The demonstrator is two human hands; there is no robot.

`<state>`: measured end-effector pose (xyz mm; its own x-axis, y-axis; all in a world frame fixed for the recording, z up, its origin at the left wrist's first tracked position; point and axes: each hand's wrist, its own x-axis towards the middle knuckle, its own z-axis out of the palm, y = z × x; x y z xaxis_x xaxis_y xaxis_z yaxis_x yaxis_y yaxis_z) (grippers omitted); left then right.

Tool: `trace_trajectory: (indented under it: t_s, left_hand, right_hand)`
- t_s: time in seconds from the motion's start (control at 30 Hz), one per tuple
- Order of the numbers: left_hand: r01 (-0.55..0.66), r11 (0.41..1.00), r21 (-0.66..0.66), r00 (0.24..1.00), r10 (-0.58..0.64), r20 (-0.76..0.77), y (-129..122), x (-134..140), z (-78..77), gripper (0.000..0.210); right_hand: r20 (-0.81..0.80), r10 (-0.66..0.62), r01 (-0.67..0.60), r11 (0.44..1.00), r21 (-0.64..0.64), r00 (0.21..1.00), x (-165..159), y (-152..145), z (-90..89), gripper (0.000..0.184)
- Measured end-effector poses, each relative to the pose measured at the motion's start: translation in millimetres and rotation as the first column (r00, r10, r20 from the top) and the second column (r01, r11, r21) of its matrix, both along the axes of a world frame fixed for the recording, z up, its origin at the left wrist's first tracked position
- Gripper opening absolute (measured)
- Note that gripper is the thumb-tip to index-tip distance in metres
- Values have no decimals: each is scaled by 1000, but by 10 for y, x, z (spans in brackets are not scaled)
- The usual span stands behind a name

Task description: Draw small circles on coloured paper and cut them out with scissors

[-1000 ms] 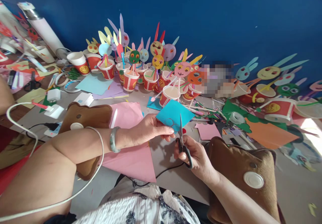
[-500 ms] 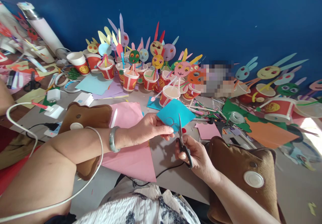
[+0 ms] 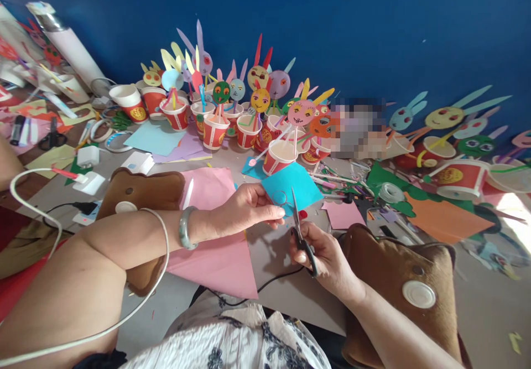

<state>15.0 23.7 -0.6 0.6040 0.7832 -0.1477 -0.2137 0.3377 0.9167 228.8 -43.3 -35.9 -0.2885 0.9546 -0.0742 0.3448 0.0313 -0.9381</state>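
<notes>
My left hand [image 3: 259,206] pinches the near left edge of a blue sheet of paper [image 3: 301,183], thumb on top. Small circles are drawn on the sheet near my thumb. Black-handled scissors [image 3: 305,244] sit in my right hand [image 3: 321,250], fingers through the loops and blades pointing up and away. Their blades lie at the sheet's near edge, just right of the circles; the lower blade cannot be made out fully. A pink sheet [image 3: 232,264] lies on the table under my left wrist.
Red-and-white paper cups [image 3: 213,131] with paper rabbit faces line the blue wall [image 3: 265,4]. Brown plush pads [image 3: 390,291] lie on both sides. A white cable [image 3: 160,286] crosses my left arm. Green and orange paper [image 3: 448,214], sticks and scraps lie to the right.
The blue sheet has shifted slightly right and turned a little in my left hand. The scissors have stayed almost in place, their blade tip slightly further left.
</notes>
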Motion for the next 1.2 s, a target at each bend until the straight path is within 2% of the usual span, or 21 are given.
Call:
trace_trajectory:
  t_s: [0.4,0.53,0.77,0.9,1.2]
  left_hand:
    - [-21,993,115,998,27,-52,21,-17,-9,18]
    - [-33,993,117,998,40,-58,13,-13,-3,16]
    - [34,988,152,998,-24,-64,-13,-9,50,14]
    - [33,980,194,993,-10,-119,-3,-16,37,15]
    - [24,974,224,993,2,-115,-1,-22,21,11]
  right_hand:
    - [-9,-18,18,999,-32,1000,0,-1,-7,56]
    - [-13,-13,12,999,-36,1000,-1,-2,-9,55]
    - [-14,-15,15,1000,-24,1000,-13,-5,-15,58]
    - [1,-3,3,999,-39,1000,-15,-9,-16,60]
    - [8,-1,1,999,-46,1000,-3,2,-21,60]
